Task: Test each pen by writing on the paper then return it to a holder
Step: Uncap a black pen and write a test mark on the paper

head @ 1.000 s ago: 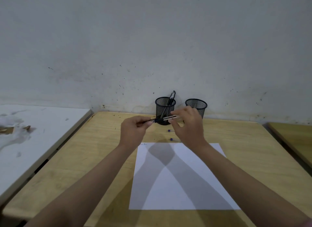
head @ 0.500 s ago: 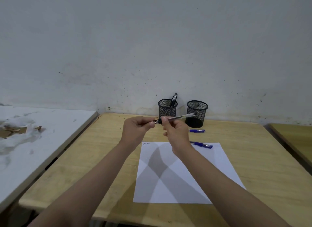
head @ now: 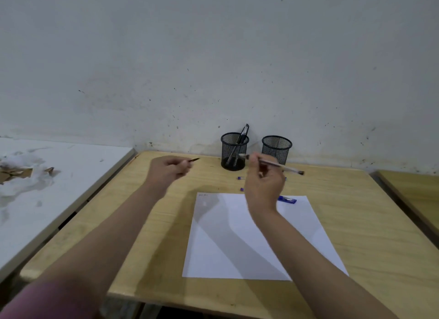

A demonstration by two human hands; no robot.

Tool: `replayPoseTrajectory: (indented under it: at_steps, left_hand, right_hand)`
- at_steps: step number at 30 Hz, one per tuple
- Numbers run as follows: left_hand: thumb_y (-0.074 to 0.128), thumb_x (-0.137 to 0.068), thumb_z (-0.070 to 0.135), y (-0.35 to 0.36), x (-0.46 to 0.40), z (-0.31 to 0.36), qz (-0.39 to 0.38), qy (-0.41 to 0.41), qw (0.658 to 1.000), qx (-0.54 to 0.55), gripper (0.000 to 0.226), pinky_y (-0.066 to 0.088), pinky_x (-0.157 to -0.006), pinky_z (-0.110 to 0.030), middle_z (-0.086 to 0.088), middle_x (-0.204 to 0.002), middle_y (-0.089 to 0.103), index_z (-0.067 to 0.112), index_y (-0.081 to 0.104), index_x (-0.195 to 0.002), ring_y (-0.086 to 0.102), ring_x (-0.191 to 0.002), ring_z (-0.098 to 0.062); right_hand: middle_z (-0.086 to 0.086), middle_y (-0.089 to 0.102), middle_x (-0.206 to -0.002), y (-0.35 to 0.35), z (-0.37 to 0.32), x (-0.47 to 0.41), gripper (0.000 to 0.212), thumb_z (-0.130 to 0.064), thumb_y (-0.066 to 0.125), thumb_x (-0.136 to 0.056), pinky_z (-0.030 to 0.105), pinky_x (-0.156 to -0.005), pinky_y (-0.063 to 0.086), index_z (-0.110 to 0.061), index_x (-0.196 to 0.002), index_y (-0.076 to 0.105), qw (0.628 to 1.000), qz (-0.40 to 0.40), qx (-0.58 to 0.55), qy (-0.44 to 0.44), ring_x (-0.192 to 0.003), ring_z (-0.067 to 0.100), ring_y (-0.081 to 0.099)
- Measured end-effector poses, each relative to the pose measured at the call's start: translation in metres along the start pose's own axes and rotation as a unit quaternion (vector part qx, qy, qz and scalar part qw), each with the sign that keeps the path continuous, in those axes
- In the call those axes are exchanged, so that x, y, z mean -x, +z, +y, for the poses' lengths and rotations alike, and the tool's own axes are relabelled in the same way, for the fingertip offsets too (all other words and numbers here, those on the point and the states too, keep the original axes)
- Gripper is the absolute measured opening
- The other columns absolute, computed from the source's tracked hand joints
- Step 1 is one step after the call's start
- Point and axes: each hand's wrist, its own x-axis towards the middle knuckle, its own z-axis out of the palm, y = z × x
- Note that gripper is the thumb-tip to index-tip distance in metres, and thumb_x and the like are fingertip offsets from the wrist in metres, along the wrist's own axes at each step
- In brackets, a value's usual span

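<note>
My right hand (head: pixel 264 183) grips an uncapped clear pen (head: pixel 282 167) that lies level above the table, tip toward the left. My left hand (head: pixel 169 170) is closed on the pen's black cap (head: pixel 194 160), held apart to the left. A white sheet of paper (head: pixel 249 242) lies flat below my hands, with small marks at its top left corner. Two black mesh holders stand by the wall: the left holder (head: pixel 234 152) has black pens in it, the right holder (head: pixel 276 148) looks empty. A blue pen (head: pixel 287 200) lies at the paper's top edge, partly behind my right hand.
The wooden table (head: pixel 147 223) meets a white table (head: pixel 47 188) with torn scraps on the left. Another wooden table (head: pixel 413 188) stands at the right. Ends of another blue pen (head: pixel 241 178) show behind my right hand. A grey wall rises just behind the holders.
My hands have pulled apart: the cap came off in my left hand, which moved left, while my right hand carried the pen to the right.
</note>
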Motion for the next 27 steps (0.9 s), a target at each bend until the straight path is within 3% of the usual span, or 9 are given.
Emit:
replayPoseTrajectory:
  at_steps: [4,8,14,17,20,23,27]
  left_hand:
    - [0.070,-0.077,0.002,-0.030,-0.006,-0.016,0.036,0.017,0.987,-0.153,0.012,0.048,-0.066,-0.019,0.008,-0.061,0.069,0.014,0.071,-0.076,0.060,-0.062,-0.008]
    - [0.073,-0.077,0.011,-0.003,-0.007,-0.030,0.039,0.017,0.972,-0.233,0.005,0.040,-0.047,-0.005,0.004,-0.074,0.068,0.014,0.073,-0.080,0.056,-0.058,-0.004]
    - [0.074,-0.075,0.017,0.010,-0.010,-0.056,0.031,0.005,0.954,-0.299,0.007,0.037,-0.063,-0.008,0.006,-0.080,0.067,0.017,0.074,-0.083,0.058,-0.078,-0.006]
    - [0.073,-0.076,0.015,0.009,-0.010,-0.062,0.030,-0.001,0.954,-0.299,0.010,0.037,-0.063,-0.007,0.002,-0.087,0.070,0.015,0.074,-0.086,0.057,-0.078,-0.004]
    - [0.074,-0.075,0.013,0.006,-0.008,-0.062,0.016,0.012,0.962,-0.273,0.015,0.037,-0.073,-0.003,0.002,-0.099,0.071,0.014,0.073,-0.091,0.061,-0.090,-0.006]
    - [0.073,-0.077,0.019,0.004,-0.001,-0.059,0.012,0.025,0.963,-0.270,0.022,0.036,-0.085,-0.011,0.003,-0.107,0.069,0.015,0.071,-0.099,0.057,-0.098,-0.004]
    - [0.069,-0.081,0.024,0.003,0.021,-0.059,-0.020,0.057,0.956,-0.288,0.029,0.037,-0.091,-0.017,0.004,-0.114,0.066,0.017,0.068,-0.108,0.056,-0.108,-0.007]
  right_hand:
    - [0.004,0.060,-0.069,-0.016,0.006,-0.020,0.011,-0.019,0.061,-0.091,0.024,-0.059,0.046,-0.014,-0.082,0.066,0.999,-0.025,-0.005,0.039,-0.059,0.009,0.053]
    - [0.004,0.064,-0.067,-0.006,0.023,-0.005,0.017,-0.021,0.062,-0.090,0.032,-0.065,0.049,-0.022,-0.074,0.066,0.993,-0.071,-0.006,0.095,-0.062,0.014,0.057]
    - [0.003,0.066,-0.068,-0.006,0.031,0.003,0.014,-0.017,0.063,-0.089,0.034,-0.070,0.052,-0.021,-0.076,0.067,0.988,-0.096,-0.013,0.117,-0.067,0.014,0.062]
    - [0.003,0.067,-0.069,-0.006,0.035,0.004,0.012,-0.017,0.064,-0.089,0.035,-0.072,0.054,-0.020,-0.078,0.068,0.987,-0.107,-0.001,0.120,-0.068,0.014,0.063]
    - [0.004,0.068,-0.070,-0.004,0.038,0.004,0.010,-0.018,0.064,-0.088,0.035,-0.074,0.055,-0.018,-0.079,0.068,0.985,-0.113,0.011,0.129,-0.069,0.014,0.064]
    - [0.004,0.069,-0.072,-0.002,0.041,0.005,0.011,-0.018,0.065,-0.087,0.037,-0.075,0.056,-0.020,-0.077,0.067,0.984,-0.120,0.023,0.132,-0.070,0.015,0.065]
    - [0.004,0.069,-0.071,0.001,0.046,0.005,0.004,-0.015,0.070,-0.083,0.038,-0.073,0.055,-0.016,-0.079,0.071,0.979,-0.143,0.047,0.137,-0.065,0.014,0.061]
